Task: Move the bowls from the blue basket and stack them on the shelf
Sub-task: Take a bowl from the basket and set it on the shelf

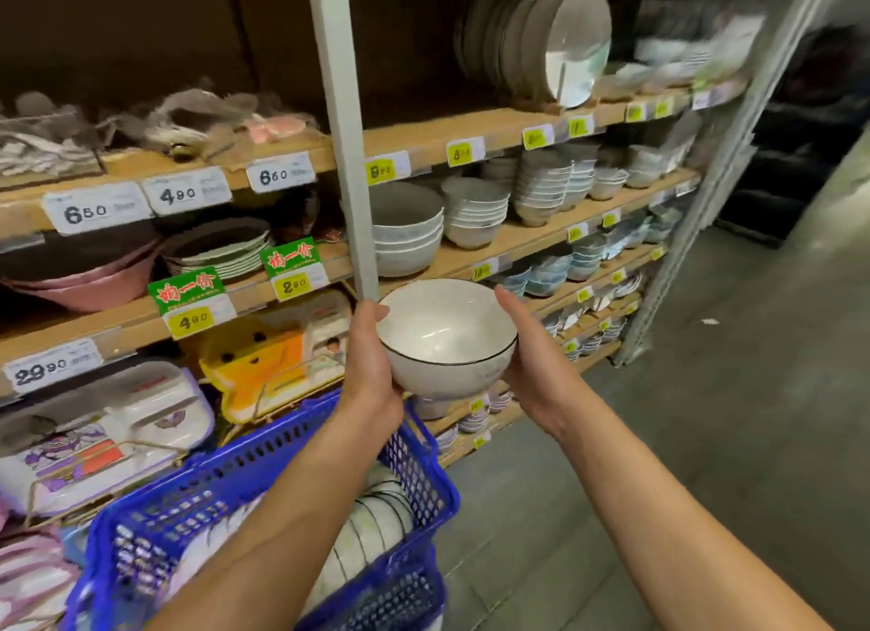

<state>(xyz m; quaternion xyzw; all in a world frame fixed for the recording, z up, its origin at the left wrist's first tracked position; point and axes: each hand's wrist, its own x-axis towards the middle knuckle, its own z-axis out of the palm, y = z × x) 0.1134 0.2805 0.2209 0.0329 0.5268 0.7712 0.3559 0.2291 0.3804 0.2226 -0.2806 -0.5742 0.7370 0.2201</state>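
I hold one bowl (447,336) in mid-air above the basket (263,461), facing the shelf (518,242). My left hand (369,362) grips it, thumb on the rim, fingers curled beneath. My right hand (532,357) cups the other side, fingers hidden. More bowls (376,513) lie in the basket, so I judge much remains.

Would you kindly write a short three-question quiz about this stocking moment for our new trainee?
1. True or false: only one hand holds the white bowl.
2. Where do the bowls still to be moved lie? A) in the blue basket B) on the floor C) in a cardboard box.
3. Fill in: the held bowl's rim line is ____.
Key: 1 false, the left hand and the right hand both hold it; 2 A; 3 black.
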